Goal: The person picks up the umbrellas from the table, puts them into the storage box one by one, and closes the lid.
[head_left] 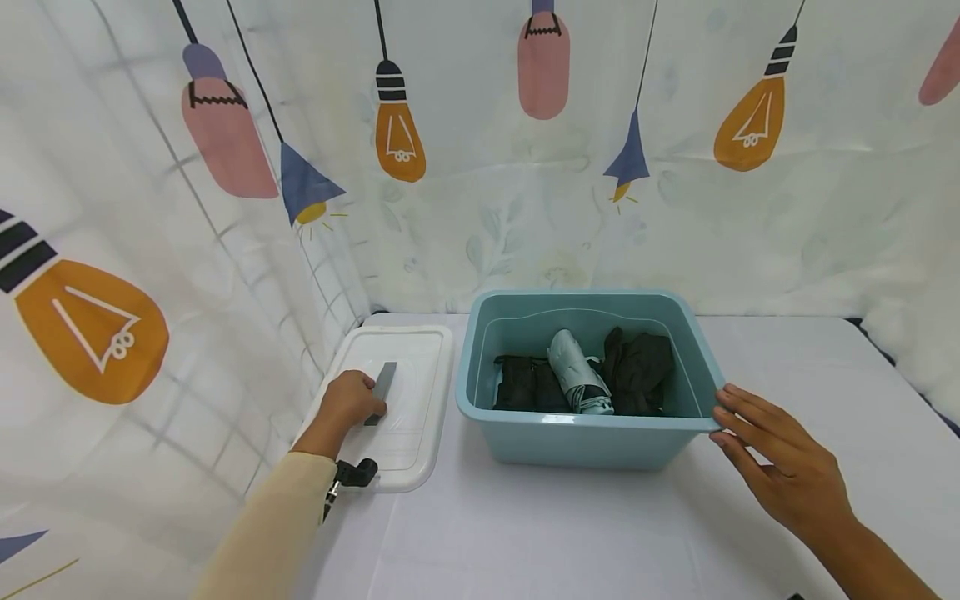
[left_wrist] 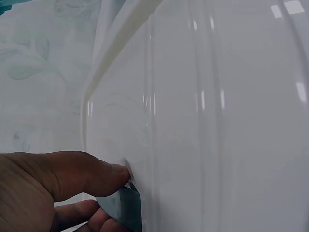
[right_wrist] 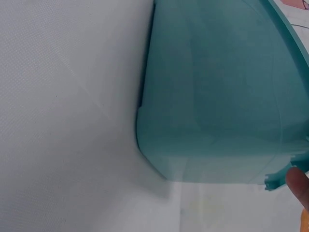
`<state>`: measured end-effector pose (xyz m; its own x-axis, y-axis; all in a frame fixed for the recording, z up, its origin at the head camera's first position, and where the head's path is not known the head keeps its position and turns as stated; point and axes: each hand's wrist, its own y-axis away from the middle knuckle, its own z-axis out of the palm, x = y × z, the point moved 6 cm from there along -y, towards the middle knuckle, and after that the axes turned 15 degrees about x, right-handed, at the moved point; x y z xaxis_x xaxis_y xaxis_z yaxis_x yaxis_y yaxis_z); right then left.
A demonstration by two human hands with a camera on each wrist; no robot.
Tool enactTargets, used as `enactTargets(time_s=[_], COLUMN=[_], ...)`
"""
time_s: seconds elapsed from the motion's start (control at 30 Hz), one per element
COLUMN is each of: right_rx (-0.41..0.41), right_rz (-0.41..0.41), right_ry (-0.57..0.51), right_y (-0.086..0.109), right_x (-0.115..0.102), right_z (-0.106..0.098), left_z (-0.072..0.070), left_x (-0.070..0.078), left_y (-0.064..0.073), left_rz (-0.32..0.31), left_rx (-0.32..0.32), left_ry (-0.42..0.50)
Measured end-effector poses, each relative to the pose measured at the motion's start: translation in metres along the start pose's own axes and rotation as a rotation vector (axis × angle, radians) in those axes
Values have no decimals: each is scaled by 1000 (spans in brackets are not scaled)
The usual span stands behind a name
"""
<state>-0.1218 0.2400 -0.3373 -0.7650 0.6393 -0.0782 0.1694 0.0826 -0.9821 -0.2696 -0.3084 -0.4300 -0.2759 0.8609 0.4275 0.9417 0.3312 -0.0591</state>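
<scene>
On the left of the table lies a white plastic lid [head_left: 416, 400] with a grey handle [head_left: 385, 382]. My left hand [head_left: 351, 404] pinches that handle between thumb and fingers; the left wrist view shows the thumb [left_wrist: 91, 174] against the grey-blue handle piece [left_wrist: 126, 208]. A blue plastic bin [head_left: 577, 442] stands right of the lid, uncovered. Inside it are a dark folded cloth bundle [head_left: 528, 383], a rolled light-blue item [head_left: 577, 371] and a crumpled black cloth [head_left: 641, 371]. My right hand [head_left: 787, 462] touches the bin's right front rim with extended fingers.
A white cloth covers the table [head_left: 525, 533]. Behind and to the left hang white curtains [head_left: 465, 233] printed with lamps and bulbs. The bin stands near the back curtain, and the lid lies near the left curtain.
</scene>
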Motion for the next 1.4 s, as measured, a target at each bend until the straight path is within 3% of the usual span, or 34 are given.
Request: enactTargets(time_s=[0.67, 1.03, 1.4], right_rx=[59, 2, 25], right_rz=[-2, 11, 10], right_ry=[-35, 11, -11], right_y=[-5, 1, 0], right_x=[-4, 1, 0], right_z=[-1, 0, 1], left_z=[-1, -3, 0], left_x=[-3, -3, -5], left_y=[-3, -3, -5], left_rz=[12, -10, -16], left_rx=[5, 23, 32], left_ry=[-20, -20, -5])
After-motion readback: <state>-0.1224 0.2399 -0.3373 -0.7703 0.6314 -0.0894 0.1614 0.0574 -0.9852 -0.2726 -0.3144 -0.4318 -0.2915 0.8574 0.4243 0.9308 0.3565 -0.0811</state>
